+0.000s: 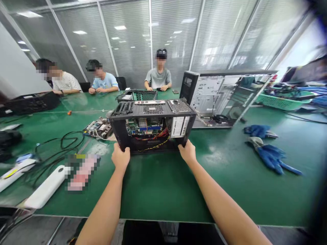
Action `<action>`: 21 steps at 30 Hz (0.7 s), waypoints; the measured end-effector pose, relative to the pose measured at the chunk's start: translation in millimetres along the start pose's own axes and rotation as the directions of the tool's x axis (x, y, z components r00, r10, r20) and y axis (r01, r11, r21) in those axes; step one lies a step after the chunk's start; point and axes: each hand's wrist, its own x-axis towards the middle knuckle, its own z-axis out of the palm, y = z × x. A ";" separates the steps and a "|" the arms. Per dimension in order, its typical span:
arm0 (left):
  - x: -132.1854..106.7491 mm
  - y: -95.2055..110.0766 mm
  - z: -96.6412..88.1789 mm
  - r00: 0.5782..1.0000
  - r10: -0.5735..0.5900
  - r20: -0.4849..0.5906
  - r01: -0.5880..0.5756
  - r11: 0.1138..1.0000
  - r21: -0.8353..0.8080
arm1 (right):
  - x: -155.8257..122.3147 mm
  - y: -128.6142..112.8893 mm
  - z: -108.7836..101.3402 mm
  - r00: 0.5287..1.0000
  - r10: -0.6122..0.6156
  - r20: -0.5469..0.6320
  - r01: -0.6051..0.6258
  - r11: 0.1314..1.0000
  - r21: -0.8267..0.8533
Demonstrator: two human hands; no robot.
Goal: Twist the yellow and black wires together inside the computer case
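Note:
A small black computer case lies on the green table straight ahead of me. Its open side faces me and shows a circuit board and red and yellow wires. My left hand grips the near lower left corner of the case, fingers curled on its edge. At the near lower right corner my right hand holds the edge the same way. Both my forearms reach forward from the table's front edge.
A larger open tower case lies behind to the right. Blue gloves rest on the right. A loose motherboard, black cables and white devices lie on the left. Three people sit at the far side.

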 end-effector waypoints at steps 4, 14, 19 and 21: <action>-10.9 2.0 -0.9 0.998 0.027 -0.057 -0.021 0.995 0.100 | -15.0 10.4 -12.4 1.000 0.009 -0.014 -0.009 1.000 0.003; -27.3 -5.3 -4.7 0.990 0.126 -0.068 -0.119 0.988 0.096 | -55.4 32.0 -53.0 0.998 0.045 -0.051 -0.045 0.999 0.000; -36.7 -10.8 0.8 0.982 0.180 -0.065 -0.177 0.983 0.052 | -68.0 35.2 -59.8 0.995 0.049 -0.083 -0.048 0.999 0.017; -38.5 -14.0 9.8 0.977 0.185 -0.108 -0.190 0.981 -0.034 | -69.9 35.3 -58.8 0.994 0.057 -0.095 -0.053 0.998 0.044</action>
